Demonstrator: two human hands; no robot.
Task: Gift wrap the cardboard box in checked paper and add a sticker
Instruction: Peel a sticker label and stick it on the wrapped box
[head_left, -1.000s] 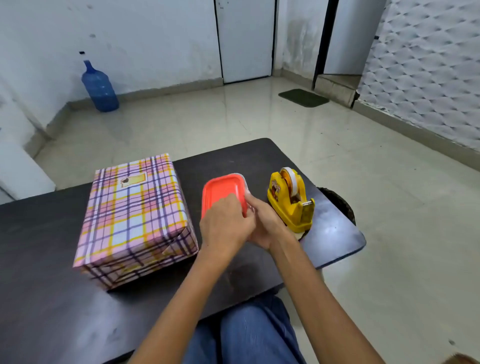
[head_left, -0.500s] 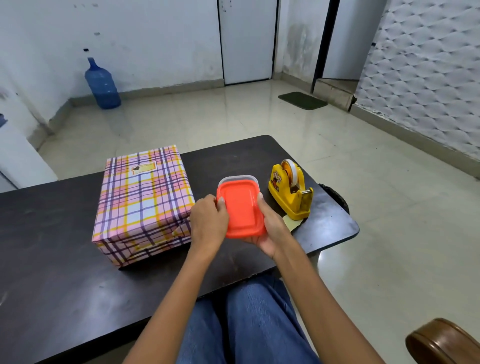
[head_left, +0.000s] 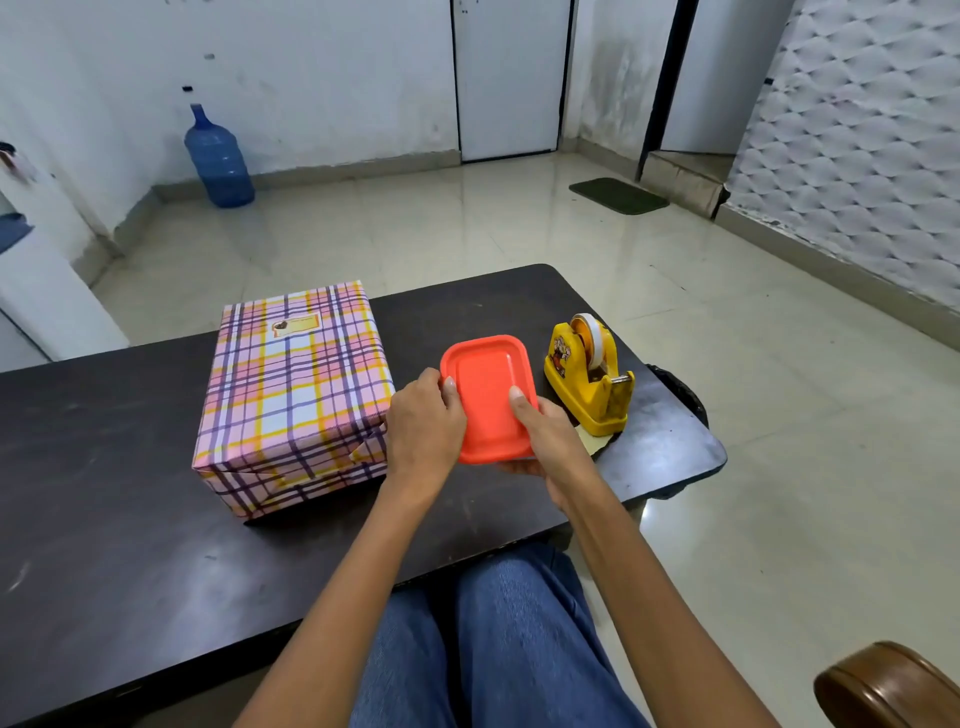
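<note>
The box (head_left: 291, 395), wrapped in pink, purple and yellow checked paper, lies on the dark table (head_left: 130, 545). A small yellow sticker (head_left: 295, 325) sits near the far edge of its top. To its right, my left hand (head_left: 423, 423) and my right hand (head_left: 550, 441) hold a small container with an orange-red lid (head_left: 488, 395) between them. Both thumbs press on the lid and the fingers curl under it. The container body is mostly hidden below the lid.
A yellow tape dispenser (head_left: 589, 382) with a white roll stands right of the container, near the table's right end. A scrap of paper (head_left: 592, 444) lies beside its base. A wooden chair arm (head_left: 883, 686) shows at the bottom right. My knees are under the table's front edge.
The hands shifted from covering the lid's near end to gripping its two sides, with the lid now seen flat from above. The view also moved back a little.
</note>
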